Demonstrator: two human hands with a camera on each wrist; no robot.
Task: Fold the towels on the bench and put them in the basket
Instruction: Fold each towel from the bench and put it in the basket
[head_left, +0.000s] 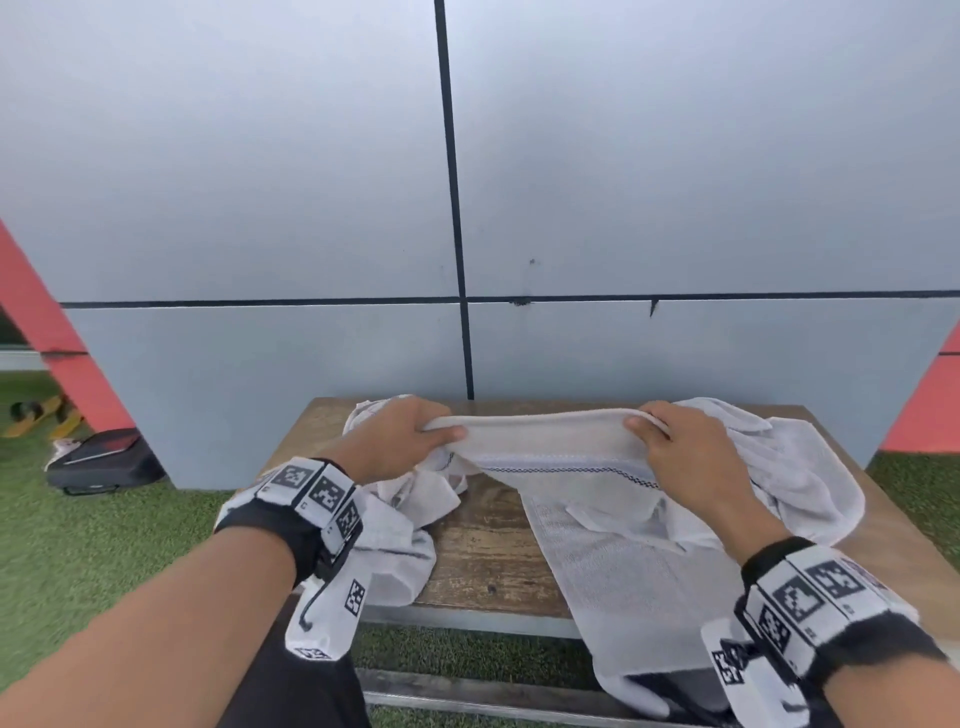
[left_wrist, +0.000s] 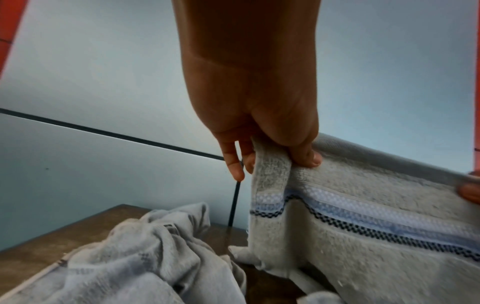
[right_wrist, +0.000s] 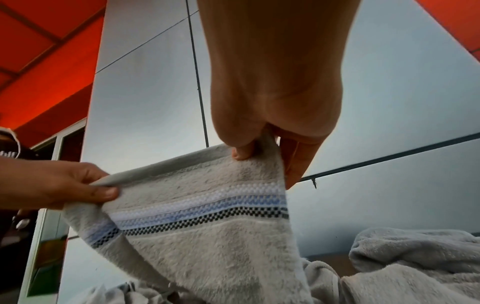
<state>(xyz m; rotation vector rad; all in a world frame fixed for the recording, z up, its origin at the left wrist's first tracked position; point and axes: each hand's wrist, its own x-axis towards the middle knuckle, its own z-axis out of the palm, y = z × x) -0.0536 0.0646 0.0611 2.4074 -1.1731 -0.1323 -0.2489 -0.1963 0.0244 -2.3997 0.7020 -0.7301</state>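
Observation:
A white towel (head_left: 545, 441) with a blue and black checked stripe is stretched between both hands above the wooden bench (head_left: 483, 545). My left hand (head_left: 415, 434) pinches its left top corner (left_wrist: 272, 164) between thumb and fingers. My right hand (head_left: 670, 441) pinches the right top corner (right_wrist: 262, 156) the same way. The towel's lower part (head_left: 613, 587) hangs over the bench's front edge. A crumpled towel (head_left: 400, 519) lies on the bench's left side (left_wrist: 135, 257). Another crumpled one (head_left: 795, 467) lies at the right (right_wrist: 415, 257). No basket shows.
A grey panelled wall (head_left: 467, 208) stands right behind the bench. Green artificial turf (head_left: 104, 545) surrounds it. A dark bag (head_left: 104, 462) lies on the turf at the left by a red slanted beam (head_left: 57, 338). My dark trouser leg (head_left: 291, 686) is below the bench's front.

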